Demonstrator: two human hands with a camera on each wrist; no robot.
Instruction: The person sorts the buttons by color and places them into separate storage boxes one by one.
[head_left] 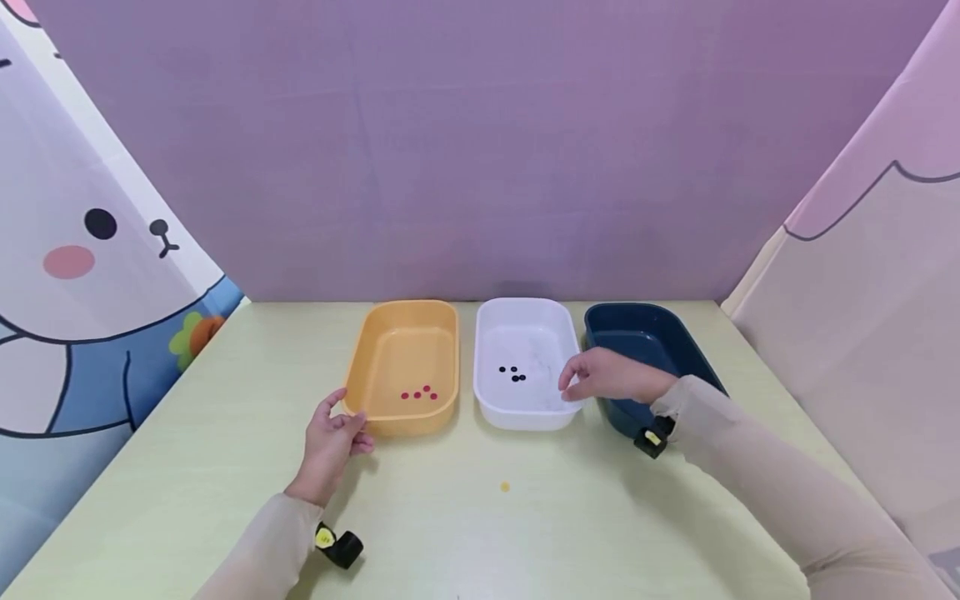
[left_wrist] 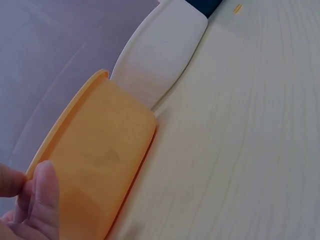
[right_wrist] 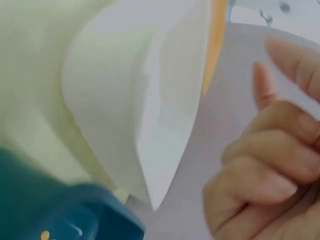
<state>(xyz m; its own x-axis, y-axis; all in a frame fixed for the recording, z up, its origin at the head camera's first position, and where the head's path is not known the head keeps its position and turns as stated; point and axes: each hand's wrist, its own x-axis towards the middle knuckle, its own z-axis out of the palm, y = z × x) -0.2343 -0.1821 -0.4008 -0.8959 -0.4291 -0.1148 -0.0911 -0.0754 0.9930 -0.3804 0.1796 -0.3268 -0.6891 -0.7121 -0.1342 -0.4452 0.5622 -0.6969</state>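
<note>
My left hand (head_left: 332,442) pinches the near left corner of the orange tray (head_left: 401,321), its thumb (left_wrist: 46,187) against the outer wall just under the rim. Several small red discs (head_left: 417,395) lie in that tray. Over the right rim of the white tray (head_left: 525,312) hovers my right hand (head_left: 611,375). In the right wrist view its index finger and thumb stand apart with nothing between them, while the other fingers are loosely curled. Several black discs (head_left: 514,369) lie in the white tray. A yellow disc (head_left: 505,487) lies on the table in front.
A dark blue tray (head_left: 637,315) stands on the right, partly under the right forearm, with a yellow disc (right_wrist: 45,235) inside. All three trays stand side by side near the back of the pale wooden table (head_left: 420,533). A purple cloth (head_left: 480,150) hangs behind them.
</note>
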